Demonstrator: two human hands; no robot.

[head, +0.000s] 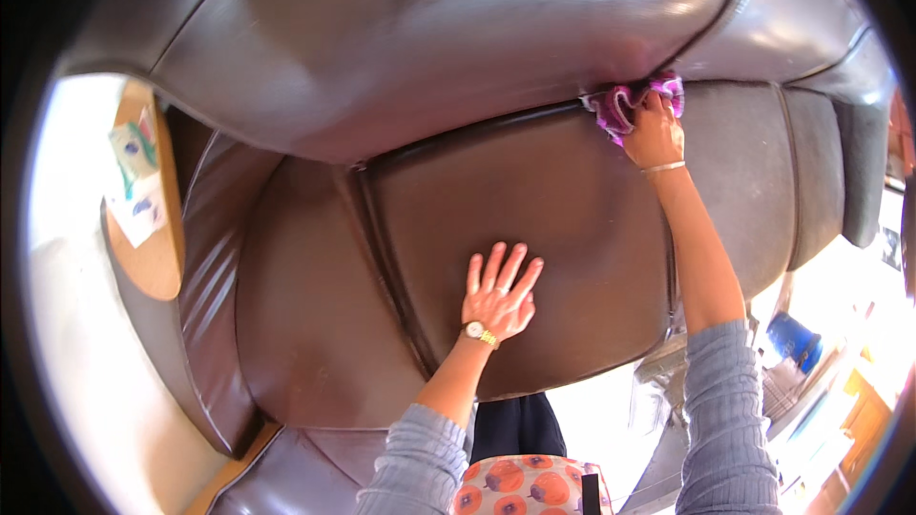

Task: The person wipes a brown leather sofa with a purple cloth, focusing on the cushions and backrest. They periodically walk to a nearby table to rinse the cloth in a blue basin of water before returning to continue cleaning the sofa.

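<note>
A brown leather sofa spreads before me, with its tall backrest (429,50) across the top of the view. My right hand (655,132) grips a crumpled purple-and-white cloth (617,109) and presses it into the crease where the backrest meets the seat. Flat on the middle seat cushion (572,229) rests my left hand (499,304), its fingers apart and nothing in it. A watch (475,330) circles the left wrist, and a thin bracelet (665,167) the right. Part of the cloth is hidden by my right fingers.
Left of the sofa arm (207,286), a wooden side surface (154,265) holds papers (136,150). A seam (386,265) divides the cushions. At the lower right stands a blue container (794,343) amid cluttered items. My patterned apron (529,486) shows at the bottom.
</note>
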